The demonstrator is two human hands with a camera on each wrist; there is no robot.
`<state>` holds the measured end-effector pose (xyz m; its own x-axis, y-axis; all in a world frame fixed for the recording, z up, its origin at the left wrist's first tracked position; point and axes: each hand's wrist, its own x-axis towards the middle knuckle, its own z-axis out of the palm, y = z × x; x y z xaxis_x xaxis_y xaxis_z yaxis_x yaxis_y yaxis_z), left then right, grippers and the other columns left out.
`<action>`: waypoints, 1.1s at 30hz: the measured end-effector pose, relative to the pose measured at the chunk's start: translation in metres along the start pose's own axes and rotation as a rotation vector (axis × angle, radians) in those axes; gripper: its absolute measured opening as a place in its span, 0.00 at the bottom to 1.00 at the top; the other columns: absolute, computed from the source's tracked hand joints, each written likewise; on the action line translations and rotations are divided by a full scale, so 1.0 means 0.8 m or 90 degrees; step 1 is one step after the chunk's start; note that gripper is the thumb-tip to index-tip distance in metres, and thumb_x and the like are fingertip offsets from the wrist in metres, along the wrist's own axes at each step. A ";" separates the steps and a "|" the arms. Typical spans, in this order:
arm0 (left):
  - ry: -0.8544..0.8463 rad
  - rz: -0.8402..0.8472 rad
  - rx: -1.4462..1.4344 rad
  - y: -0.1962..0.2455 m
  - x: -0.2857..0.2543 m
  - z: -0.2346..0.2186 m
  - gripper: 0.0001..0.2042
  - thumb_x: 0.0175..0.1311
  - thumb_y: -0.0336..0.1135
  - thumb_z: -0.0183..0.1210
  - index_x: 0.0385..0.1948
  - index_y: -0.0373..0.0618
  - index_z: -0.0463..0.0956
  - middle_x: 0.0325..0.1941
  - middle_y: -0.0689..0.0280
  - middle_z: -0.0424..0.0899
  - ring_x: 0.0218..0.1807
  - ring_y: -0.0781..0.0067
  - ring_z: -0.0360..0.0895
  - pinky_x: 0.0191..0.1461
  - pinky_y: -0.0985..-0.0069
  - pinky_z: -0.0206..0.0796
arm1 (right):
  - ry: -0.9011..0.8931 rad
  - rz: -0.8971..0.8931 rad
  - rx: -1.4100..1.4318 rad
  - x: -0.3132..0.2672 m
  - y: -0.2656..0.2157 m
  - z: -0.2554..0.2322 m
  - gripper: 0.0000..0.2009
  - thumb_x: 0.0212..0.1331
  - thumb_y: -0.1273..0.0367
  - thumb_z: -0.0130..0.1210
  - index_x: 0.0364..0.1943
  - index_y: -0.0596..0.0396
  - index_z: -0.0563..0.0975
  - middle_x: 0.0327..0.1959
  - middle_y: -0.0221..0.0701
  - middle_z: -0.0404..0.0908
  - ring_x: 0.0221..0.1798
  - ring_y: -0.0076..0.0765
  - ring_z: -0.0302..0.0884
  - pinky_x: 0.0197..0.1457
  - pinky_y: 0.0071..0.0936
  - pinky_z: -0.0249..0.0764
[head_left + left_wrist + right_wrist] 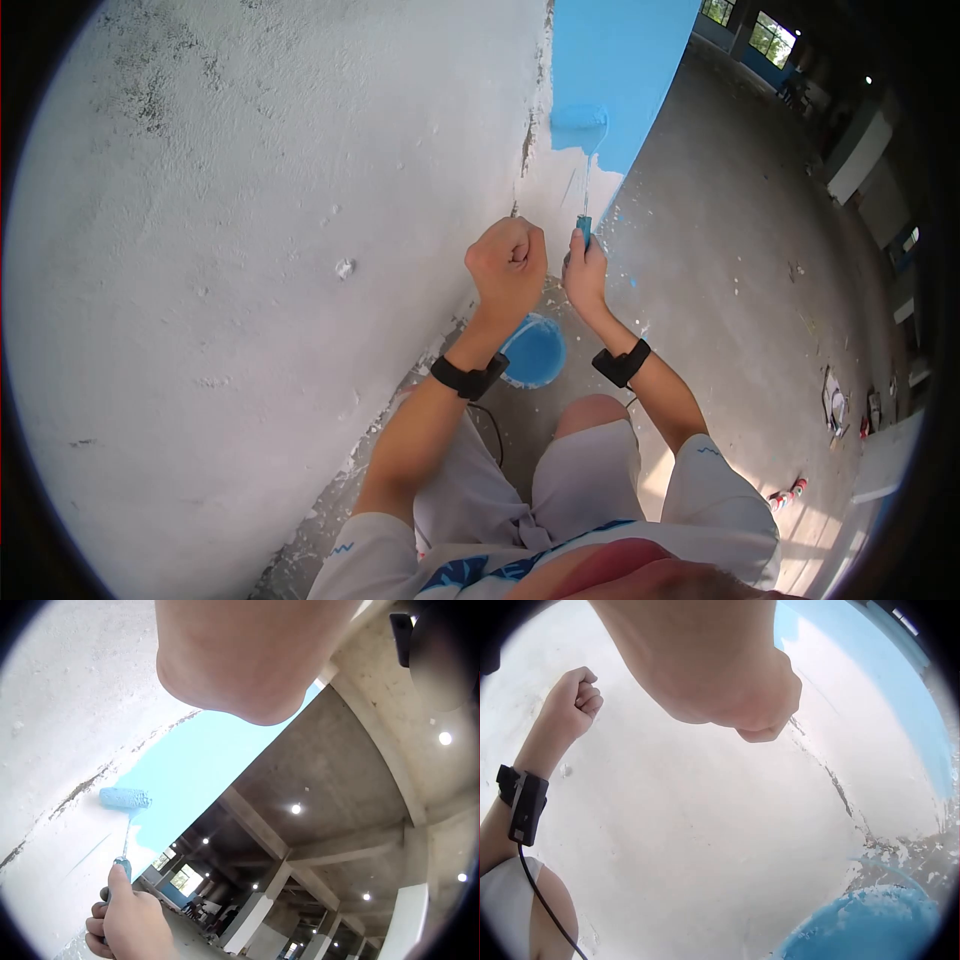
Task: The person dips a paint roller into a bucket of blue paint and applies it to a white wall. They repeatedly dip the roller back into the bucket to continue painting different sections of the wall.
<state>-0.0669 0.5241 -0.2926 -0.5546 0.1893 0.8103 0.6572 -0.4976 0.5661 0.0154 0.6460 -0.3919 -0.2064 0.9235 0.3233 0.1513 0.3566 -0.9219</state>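
My right hand (pixel 587 277) grips the teal handle of a paint roller (pixel 126 798), thumb laid along the handle. The roller's blue-coated sleeve lies against the narrow wall face, at the ragged lower border of the blue paint (pixel 625 75). Beside it, my left hand (pixel 508 262) is curled into a fist in front of the wall corner, with nothing seen in it; the right wrist view also shows its fingers folded in. Below both hands, on the floor, stands a bucket (pixel 535 352) of blue paint.
A broad whitish rough wall (pixel 250 250) rises on the left, its corner edge chipped and dark. Grey concrete floor (pixel 730 250) stretches off to the right, speckled with paint flecks near the wall. Black wrist cameras with cables are strapped on both arms. Pillars stand farther back.
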 end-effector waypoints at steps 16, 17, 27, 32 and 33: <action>-0.016 -0.005 0.039 0.005 0.001 0.000 0.19 0.54 0.17 0.55 0.12 0.42 0.52 0.12 0.70 0.51 0.18 0.84 0.48 0.19 0.79 0.43 | 0.007 -0.078 -0.110 0.089 -0.030 0.021 0.20 0.69 0.58 0.42 0.33 0.66 0.71 0.22 0.52 0.75 0.31 0.61 0.75 0.37 0.49 0.67; -0.016 -0.011 0.039 0.005 0.000 0.001 0.19 0.54 0.17 0.55 0.12 0.42 0.53 0.12 0.70 0.51 0.18 0.84 0.48 0.19 0.79 0.44 | -0.007 -0.038 -0.151 0.078 -0.024 0.008 0.20 0.69 0.59 0.42 0.34 0.67 0.72 0.24 0.55 0.76 0.33 0.65 0.75 0.38 0.50 0.67; -0.045 0.022 0.041 0.001 -0.013 0.018 0.19 0.50 0.17 0.56 0.12 0.43 0.53 0.11 0.66 0.55 0.14 0.76 0.50 0.18 0.77 0.46 | -0.011 -0.133 -0.371 0.059 -0.088 -0.122 0.21 0.62 0.58 0.53 0.26 0.68 0.76 0.22 0.55 0.75 0.30 0.63 0.75 0.33 0.46 0.69; -0.055 0.055 0.026 -0.012 -0.020 0.024 0.18 0.47 0.17 0.57 0.11 0.43 0.53 0.11 0.66 0.55 0.13 0.73 0.50 0.17 0.76 0.45 | -0.024 -0.161 -0.412 0.094 -0.129 -0.089 0.21 0.62 0.59 0.53 0.25 0.68 0.76 0.22 0.56 0.75 0.30 0.65 0.74 0.33 0.47 0.69; -0.055 0.051 0.026 -0.012 -0.019 0.022 0.18 0.47 0.17 0.57 0.11 0.43 0.53 0.11 0.66 0.55 0.13 0.73 0.50 0.17 0.76 0.45 | -0.026 -0.168 -0.421 0.094 -0.131 -0.087 0.21 0.62 0.59 0.54 0.25 0.69 0.76 0.22 0.56 0.74 0.30 0.65 0.74 0.34 0.47 0.69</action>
<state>-0.0559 0.5409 -0.3075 -0.4549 0.2231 0.8621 0.7185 -0.4800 0.5033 0.0514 0.6881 -0.2559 -0.3516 0.7927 0.4981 0.6428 0.5912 -0.4871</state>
